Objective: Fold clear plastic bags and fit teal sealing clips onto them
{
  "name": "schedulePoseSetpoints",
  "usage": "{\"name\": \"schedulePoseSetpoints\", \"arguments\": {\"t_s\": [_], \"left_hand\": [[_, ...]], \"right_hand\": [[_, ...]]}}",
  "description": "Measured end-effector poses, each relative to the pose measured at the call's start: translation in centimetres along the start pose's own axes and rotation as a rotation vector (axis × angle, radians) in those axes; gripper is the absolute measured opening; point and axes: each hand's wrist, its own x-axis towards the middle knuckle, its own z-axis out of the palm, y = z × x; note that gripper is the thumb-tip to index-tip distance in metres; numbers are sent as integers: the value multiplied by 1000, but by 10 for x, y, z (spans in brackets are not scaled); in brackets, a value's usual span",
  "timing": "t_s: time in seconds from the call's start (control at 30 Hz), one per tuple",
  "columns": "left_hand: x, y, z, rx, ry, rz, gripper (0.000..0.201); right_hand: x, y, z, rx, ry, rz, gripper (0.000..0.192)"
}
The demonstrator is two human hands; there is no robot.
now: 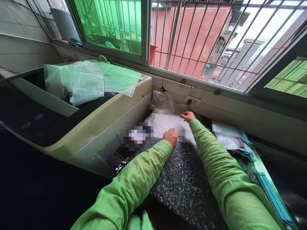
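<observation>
Green sleeves (134,179) fill the near view, both arms reaching fwd over a speckled counter (182,185). Left hand (170,136) rests knuckles-up on the near edge of a white packet (168,124) in clear plastic; fingers curled down onto it, pressing rather than pinching as far as I can tell. Right hand (188,116) sits at the packet's far edge, fingers bent and touching the wrap; can't tell if it actually grips a fold. Packet lies flat on the counter near the wall, just below a crumpled clear bag (162,102).

To do this well, imo: keep the left as the anchor so the slick wrap doesn't slide on the stone, and work the right along the far edge w/ fingertips only. Thin film will likely crinkle and tear if yanked, so go slow.

Left of the hands, a pixelated patch hides something. A beige machine (100,124) w/ plastic sheets (79,81) on top stands beside the counter. More packets (229,137) lie right of the right arm. Barred window (203,38) above.
</observation>
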Motion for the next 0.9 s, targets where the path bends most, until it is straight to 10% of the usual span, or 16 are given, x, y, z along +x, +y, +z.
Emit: {"name": "schedulePoseSetpoints", "arguments": {"t_s": [0.47,0.9], "left_hand": [[4,4,3,-44,-168,1,19],[2,7,-3,-47,-38,114,21]], "right_hand": [[20,-40,53,439,-134,94,28],[-50,-19,-35,609,166,-213,14]]}}
